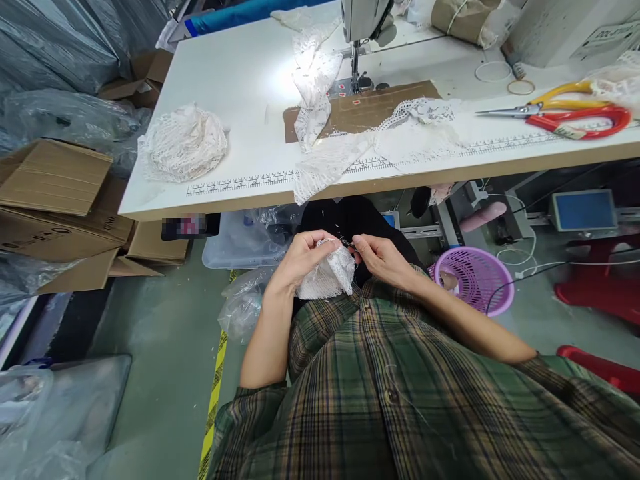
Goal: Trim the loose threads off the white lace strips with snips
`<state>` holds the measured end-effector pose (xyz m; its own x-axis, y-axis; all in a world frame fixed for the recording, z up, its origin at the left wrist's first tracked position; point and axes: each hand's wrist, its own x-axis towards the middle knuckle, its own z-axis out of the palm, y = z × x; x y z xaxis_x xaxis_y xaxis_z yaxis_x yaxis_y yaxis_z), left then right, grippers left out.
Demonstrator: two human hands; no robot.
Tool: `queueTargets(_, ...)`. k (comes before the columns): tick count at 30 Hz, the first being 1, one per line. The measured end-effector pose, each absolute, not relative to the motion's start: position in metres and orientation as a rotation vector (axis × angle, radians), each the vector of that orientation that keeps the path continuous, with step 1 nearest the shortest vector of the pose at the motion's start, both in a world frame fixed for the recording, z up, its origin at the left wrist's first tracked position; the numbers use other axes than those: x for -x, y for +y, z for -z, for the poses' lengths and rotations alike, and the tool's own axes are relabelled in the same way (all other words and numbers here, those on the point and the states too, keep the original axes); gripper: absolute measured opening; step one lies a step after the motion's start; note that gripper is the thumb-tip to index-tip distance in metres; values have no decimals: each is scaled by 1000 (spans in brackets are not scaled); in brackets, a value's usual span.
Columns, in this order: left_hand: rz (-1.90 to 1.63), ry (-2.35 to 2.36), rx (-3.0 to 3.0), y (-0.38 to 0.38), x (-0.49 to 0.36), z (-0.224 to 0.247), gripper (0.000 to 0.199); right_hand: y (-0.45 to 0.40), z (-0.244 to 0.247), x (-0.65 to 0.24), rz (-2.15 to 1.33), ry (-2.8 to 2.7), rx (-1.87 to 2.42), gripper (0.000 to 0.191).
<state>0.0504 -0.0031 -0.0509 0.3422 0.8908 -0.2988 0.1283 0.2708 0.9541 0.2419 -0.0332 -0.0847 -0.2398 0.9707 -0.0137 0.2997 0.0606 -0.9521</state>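
Observation:
In my lap, my left hand grips a piece of white lace fabric, thumb on top of its upper edge. My right hand is closed, with a thin dark tool pinched between thumb and fingers. The tool's tip meets the lace by my left thumb; its exact kind is too small to make out. More white lace strips lie across the table's front edge and run up near the sewing machine. A bundled heap of white lace rests on the table's left side.
Red and yellow handled scissors lie at the right of the white table. A brown cardboard piece sits under the machine needle. A purple basket stands on the floor to my right, cardboard boxes to my left.

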Motion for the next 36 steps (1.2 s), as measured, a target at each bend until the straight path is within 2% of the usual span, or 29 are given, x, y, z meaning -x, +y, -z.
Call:
queueTargets(6, -686, 1121, -1250, -4, -50, 52, 20, -28, 88, -233, -1063, -1669, 1390, 46)
queueTargets(16, -720, 1106, -1164, -3, -56, 53, 21, -32, 85, -236, -1317, -1528, 1275, 64)
queueTargets(26, -729, 1112, -1238, -5, -53, 51, 20, -29, 86, -238, -1206, -1639, 1274, 49)
queueTargets(36, -724, 1150, -1278, -5, -54, 54, 20, -28, 84, -235, -1143, -1619, 1381, 46)
